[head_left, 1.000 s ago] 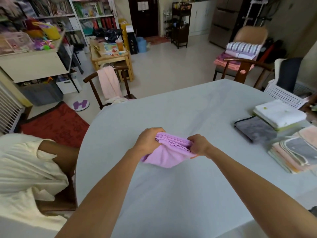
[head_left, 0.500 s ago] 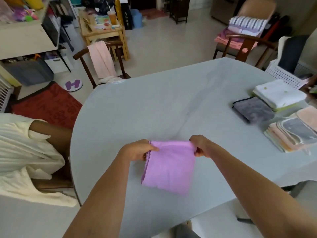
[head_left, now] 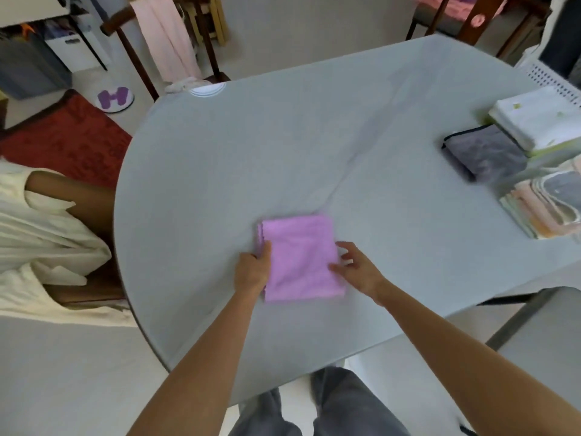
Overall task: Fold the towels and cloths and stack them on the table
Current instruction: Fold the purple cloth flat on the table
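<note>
Purple cloth (head_left: pixel 300 258) — one, folded flat — left hand (head_left: pixel 253 272) pinching its edge, right hand (head_left: pixel 356 269) fingers spread.

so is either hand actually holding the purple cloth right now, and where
The left hand grips the folded purple cloth at its left edge. The right hand is open, fingertips at the right edge, holding nothing.
</note>
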